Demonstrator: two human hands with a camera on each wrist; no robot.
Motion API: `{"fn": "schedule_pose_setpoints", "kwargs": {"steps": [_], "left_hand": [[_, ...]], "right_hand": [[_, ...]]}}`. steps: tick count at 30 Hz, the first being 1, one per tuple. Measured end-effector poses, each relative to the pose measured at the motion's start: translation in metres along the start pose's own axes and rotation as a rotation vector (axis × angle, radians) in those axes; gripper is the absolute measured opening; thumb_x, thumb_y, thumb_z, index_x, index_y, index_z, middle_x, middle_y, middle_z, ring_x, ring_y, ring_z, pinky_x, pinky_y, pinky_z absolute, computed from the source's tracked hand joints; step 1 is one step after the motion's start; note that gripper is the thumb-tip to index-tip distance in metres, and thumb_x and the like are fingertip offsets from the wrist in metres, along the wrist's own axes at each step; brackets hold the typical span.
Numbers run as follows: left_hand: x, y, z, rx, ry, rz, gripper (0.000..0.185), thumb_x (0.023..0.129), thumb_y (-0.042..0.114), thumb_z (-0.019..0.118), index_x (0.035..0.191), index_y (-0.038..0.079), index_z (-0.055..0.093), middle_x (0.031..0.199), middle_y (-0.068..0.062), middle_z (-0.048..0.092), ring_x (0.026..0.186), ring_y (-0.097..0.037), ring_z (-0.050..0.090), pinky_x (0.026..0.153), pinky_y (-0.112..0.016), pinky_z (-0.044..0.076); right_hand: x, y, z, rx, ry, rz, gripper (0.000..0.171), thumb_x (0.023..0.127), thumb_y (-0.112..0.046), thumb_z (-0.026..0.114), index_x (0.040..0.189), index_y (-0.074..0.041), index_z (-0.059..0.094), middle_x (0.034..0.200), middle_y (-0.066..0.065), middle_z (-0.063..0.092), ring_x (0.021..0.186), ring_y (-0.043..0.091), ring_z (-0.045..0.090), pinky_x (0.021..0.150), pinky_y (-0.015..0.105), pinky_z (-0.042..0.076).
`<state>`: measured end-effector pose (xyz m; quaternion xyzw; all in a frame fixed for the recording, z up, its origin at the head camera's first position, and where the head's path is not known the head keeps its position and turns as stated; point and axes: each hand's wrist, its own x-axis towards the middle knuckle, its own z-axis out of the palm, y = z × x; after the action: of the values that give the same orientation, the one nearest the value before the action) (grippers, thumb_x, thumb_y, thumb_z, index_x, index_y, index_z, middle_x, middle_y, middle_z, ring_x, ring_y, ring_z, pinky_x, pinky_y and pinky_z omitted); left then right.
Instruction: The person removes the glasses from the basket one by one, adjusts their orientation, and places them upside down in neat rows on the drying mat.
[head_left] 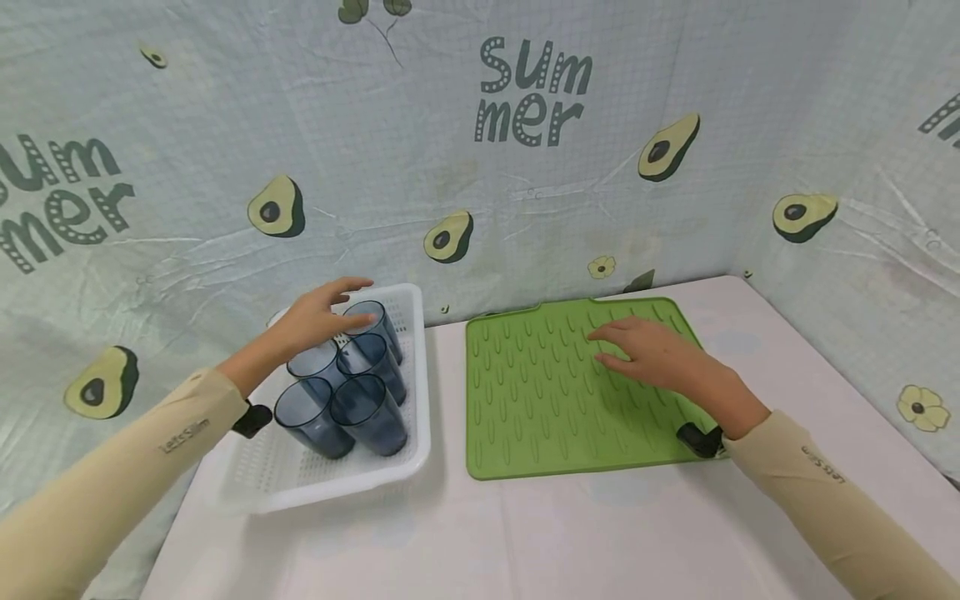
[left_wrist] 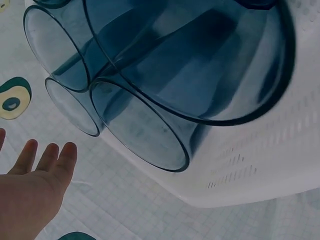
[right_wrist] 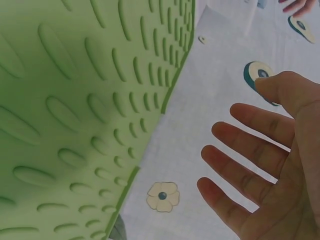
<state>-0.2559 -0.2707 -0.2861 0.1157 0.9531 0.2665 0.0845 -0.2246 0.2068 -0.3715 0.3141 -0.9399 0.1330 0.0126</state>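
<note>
The left hand (head_left: pixel 311 321) is spread near transparent tumblers (head_left: pixel 381 423) in a perforated basket (head_left: pixel 422 367); the right hand (head_left: pixel 656 354), spread above a ridged mat (head_left: pixel 525 400).

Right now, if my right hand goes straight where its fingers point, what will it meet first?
Probably the avocado-print cloth backdrop. The right hand appears to hover over the green drying mat, pointing forward and leftward; the way looks free until the cloth, but height and depth are unclear.
</note>
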Motion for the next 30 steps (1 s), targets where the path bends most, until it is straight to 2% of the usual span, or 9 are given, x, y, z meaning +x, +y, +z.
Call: {"fn": "schedule_pose_setpoints", "kwargs": {"steps": [4,8,19,24,30], "left_hand": [[0.010,0.005,0.000,-0.005,0.000,0.007,0.072,0.098,0.040,0.068,0.159,0.017,0.036,0.164,-0.017,0.029,0.148,-0.045,0.028,0.111,-0.068,0.034],[0.017,0.007,0.000,-0.009,-0.002,-0.025,0.074,0.098,0.037,0.069,0.159,0.014,0.035,0.163,-0.022,0.030,0.148,-0.047,0.027,0.111,-0.068,0.033],[0.036,0.002,0.000,-0.047,0.024,-0.199,0.083,0.095,0.035,0.072,0.158,0.003,0.030,0.160,-0.031,0.026,0.144,-0.052,0.029,0.111,-0.066,0.035],[0.043,0.001,-0.002,-0.101,-0.022,-0.274,0.089,0.096,0.036,0.071,0.159,-0.002,0.022,0.159,-0.034,0.024,0.142,-0.052,0.032,0.110,-0.065,0.037],[0.050,0.005,-0.005,-0.145,-0.093,-0.366,0.092,0.096,0.036,0.071,0.160,-0.002,0.017,0.162,-0.032,0.017,0.140,-0.052,0.035,0.110,-0.061,0.040]], "right_hand": [[0.000,0.000,0.002,0.014,-0.023,0.018,0.042,0.104,-0.028,0.059,0.138,-0.004,0.061,0.138,0.019,0.060,0.131,0.043,0.052,0.106,0.059,0.043],[-0.001,-0.001,0.003,0.016,-0.045,0.022,0.043,0.104,-0.030,0.059,0.139,-0.004,0.060,0.139,0.020,0.059,0.133,0.044,0.050,0.107,0.060,0.042],[0.002,-0.005,-0.001,0.040,-0.059,0.018,0.048,0.105,-0.035,0.057,0.143,-0.007,0.057,0.142,0.019,0.058,0.134,0.042,0.049,0.108,0.059,0.042],[0.002,-0.006,0.001,0.037,-0.069,0.029,0.050,0.104,-0.038,0.058,0.143,-0.007,0.057,0.141,0.018,0.058,0.134,0.041,0.050,0.108,0.058,0.042],[0.003,-0.009,0.004,0.041,-0.076,0.019,0.051,0.104,-0.040,0.058,0.143,-0.008,0.058,0.142,0.018,0.058,0.135,0.042,0.049,0.110,0.058,0.041]]}}
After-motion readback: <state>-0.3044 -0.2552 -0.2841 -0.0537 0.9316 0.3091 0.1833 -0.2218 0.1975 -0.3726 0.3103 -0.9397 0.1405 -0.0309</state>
